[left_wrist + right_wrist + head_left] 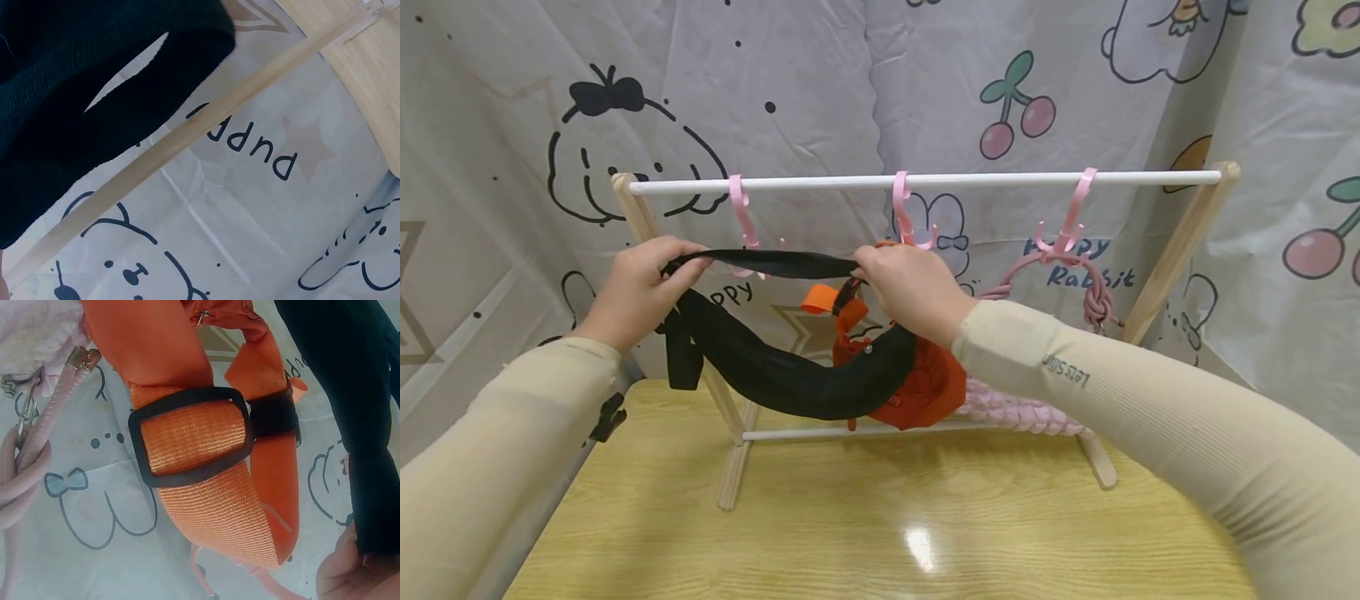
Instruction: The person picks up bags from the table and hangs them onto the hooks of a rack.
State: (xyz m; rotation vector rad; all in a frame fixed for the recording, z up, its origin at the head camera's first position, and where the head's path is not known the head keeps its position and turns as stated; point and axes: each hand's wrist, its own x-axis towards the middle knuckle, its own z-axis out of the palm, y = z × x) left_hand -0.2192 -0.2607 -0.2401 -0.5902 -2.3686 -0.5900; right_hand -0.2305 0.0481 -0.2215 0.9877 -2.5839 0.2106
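A black waist bag [801, 385] hangs in a curve between both hands, in front of the rack. My left hand [643, 287] pinches the left end of its strap [782, 263] between thumb and fingers, and a loose black end dangles below. On the strap's other end, my right hand [917, 287] grips with curled fingers, near the middle hook. In the left wrist view the black webbing [194, 69] forms a loop. Behind the black bag an orange bag [932, 387] hangs; its webbing strap [219, 509] and black slider [139, 437] fill the right wrist view.
A wooden rack with a white bar [820, 182] stands on the wood-grain table [850, 517]. It carries a left pink hook [741, 208], a middle hook [901, 208] and a right hook [1078, 204], where a pink rope-strapped bag [1022, 408] hangs. A printed curtain [820, 83] lies behind.
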